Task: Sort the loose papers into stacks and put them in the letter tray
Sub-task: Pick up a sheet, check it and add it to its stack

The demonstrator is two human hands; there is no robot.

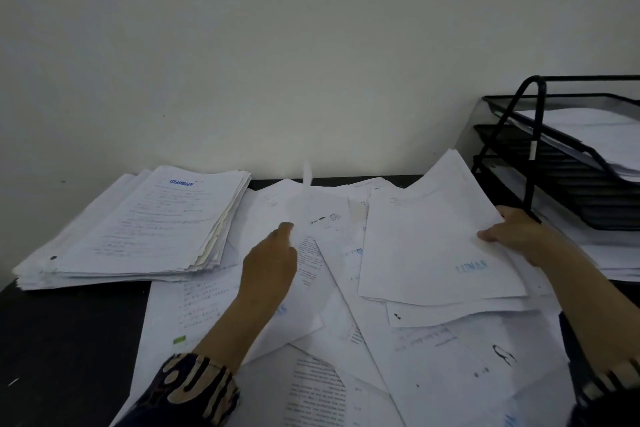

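Loose white papers (332,315) lie spread over the dark desk (69,340) in front of me. My left hand (270,263) pinches a sheet (304,198) in the middle of the pile, and that sheet curls upward, blurred. My right hand (512,229) grips the right edge of a small bundle of sheets (433,246) bearing a faint blue stamp, tilted up off the pile. A sorted stack (138,229) topped by a page stamped "APPROVED" sits at the back left. The black mesh letter tray (554,163) stands at the right, with papers in its tiers.
A plain white wall rises right behind the desk. More white sheets (616,253) lie under the tray at the far right. Bare dark desk surface shows at the front left. A small green tab (179,340) sticks to one loose page.
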